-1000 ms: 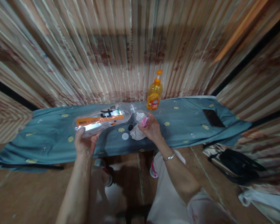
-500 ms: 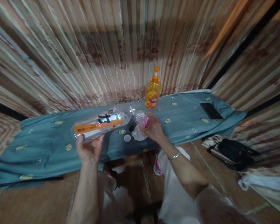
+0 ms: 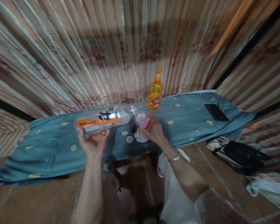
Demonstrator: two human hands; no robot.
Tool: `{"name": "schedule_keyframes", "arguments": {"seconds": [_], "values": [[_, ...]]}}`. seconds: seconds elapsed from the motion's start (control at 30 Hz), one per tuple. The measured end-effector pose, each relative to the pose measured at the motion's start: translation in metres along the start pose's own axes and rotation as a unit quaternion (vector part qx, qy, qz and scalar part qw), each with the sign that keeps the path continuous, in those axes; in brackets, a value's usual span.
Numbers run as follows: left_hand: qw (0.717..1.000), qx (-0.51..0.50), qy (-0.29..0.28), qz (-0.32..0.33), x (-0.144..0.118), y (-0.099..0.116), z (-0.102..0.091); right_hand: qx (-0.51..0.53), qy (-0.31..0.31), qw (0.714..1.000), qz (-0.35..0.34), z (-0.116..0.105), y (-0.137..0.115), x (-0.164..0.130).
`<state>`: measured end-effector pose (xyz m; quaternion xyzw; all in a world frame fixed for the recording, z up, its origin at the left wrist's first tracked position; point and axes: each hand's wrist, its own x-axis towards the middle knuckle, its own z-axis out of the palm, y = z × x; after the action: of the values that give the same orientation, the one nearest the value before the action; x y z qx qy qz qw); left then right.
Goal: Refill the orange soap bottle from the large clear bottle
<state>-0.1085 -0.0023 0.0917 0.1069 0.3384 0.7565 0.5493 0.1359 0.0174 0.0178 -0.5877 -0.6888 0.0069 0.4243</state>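
Observation:
My left hand (image 3: 95, 143) is closed around the lower end of a large clear plastic bottle (image 3: 100, 122) with an orange and white label. The bottle lies nearly level, its narrow end pointing right. In my right hand (image 3: 154, 129) is a smaller clear plastic bottle (image 3: 139, 117) with pink on its lower part, its thin neck tilted up and left. The two bottle ends are close together; whether they touch I cannot tell. Below them on the cloth lie a whitish disc (image 3: 129, 139), a small black piece (image 3: 133, 130) and a crumpled pale cloth (image 3: 140, 136).
An orange pump bottle (image 3: 155, 96) stands at the back of the bench's blue-green cloth (image 3: 53, 146). A dark phone (image 3: 216, 112) lies at the right. Pleated curtains (image 3: 102, 62) hang behind. On the tiled floor at right sits a black bag (image 3: 244, 155).
The large bottle has come closer to level, its base end rising slightly. My right hand keeps the small bottle in much the same pose. The whole view has shifted a little.

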Motion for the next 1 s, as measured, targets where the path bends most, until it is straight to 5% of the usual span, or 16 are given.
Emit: {"name": "schedule_keyframes", "arguments": {"seconds": [0.2,0.53,1.0], "values": [[0.995,0.023,-0.094,0.020,0.003,-0.004,0.009,-0.007,0.012,1.000,0.025,0.002,0.000,0.001],[0.995,0.036,-0.089,0.016,0.008,-0.014,0.000,-0.023,0.004,0.999,0.041,-0.002,0.001,-0.002],[0.991,0.052,-0.113,0.047,0.006,0.003,-0.013,-0.031,-0.021,0.999,0.019,0.000,0.000,-0.004]]}}
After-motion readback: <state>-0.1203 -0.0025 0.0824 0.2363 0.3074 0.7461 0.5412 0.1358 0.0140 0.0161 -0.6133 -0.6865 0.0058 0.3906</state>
